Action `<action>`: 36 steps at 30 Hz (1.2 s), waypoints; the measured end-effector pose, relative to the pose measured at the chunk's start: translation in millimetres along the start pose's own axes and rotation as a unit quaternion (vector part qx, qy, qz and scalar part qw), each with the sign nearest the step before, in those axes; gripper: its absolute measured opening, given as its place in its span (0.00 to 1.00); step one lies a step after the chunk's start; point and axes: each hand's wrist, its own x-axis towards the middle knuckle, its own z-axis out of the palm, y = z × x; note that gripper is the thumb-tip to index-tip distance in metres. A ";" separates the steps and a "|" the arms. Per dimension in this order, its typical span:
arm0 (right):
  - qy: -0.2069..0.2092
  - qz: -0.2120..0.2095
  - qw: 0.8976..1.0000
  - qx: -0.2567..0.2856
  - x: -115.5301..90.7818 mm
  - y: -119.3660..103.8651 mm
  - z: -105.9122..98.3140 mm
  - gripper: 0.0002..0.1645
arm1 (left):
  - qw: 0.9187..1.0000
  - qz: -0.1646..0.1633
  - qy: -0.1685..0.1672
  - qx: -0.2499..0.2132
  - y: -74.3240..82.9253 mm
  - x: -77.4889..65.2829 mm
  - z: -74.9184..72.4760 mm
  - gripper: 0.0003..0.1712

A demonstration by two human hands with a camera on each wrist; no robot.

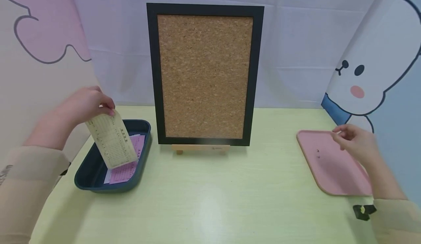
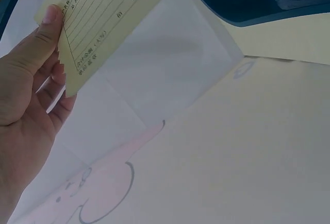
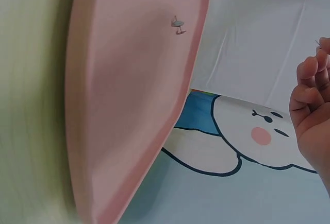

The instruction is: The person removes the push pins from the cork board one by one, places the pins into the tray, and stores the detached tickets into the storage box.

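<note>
My left hand (image 1: pixel 86 104) pinches the top edge of a pale yellow printed receipt slip (image 1: pixel 113 140). The slip hangs tilted over a dark blue bin (image 1: pixel 83 176), overlapping pink printed slips (image 1: pixel 128 171) inside it. The left wrist view shows the thumb (image 2: pixel 50 20) flat on the slip's face near its jagged edge. Above the pink tray (image 1: pixel 332 174), my right hand (image 1: pixel 356 141) has its thumb and fingertips together. A thin pin point (image 3: pixel 317 43) pokes out from those fingertips, like a thumbtack's; its head is hidden. Two loose thumbtacks (image 3: pixel 178 24) lie on the tray.
A black-framed corkboard (image 1: pixel 205 76) with a bare cork face stands upright at the table's middle back on a small wooden easel (image 1: pixel 200 147). White cloth (image 1: pixel 296 46) hangs behind it. Cartoon-printed panels (image 1: pixel 371 54) flank both sides of the pale table (image 1: pixel 230 196).
</note>
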 end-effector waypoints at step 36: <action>-0.210 0.010 0.978 0.006 5.0 66.2 30.1 0.17 | 0.995 0.048 -0.046 -0.074 -17.5 16.8 92.7 0.03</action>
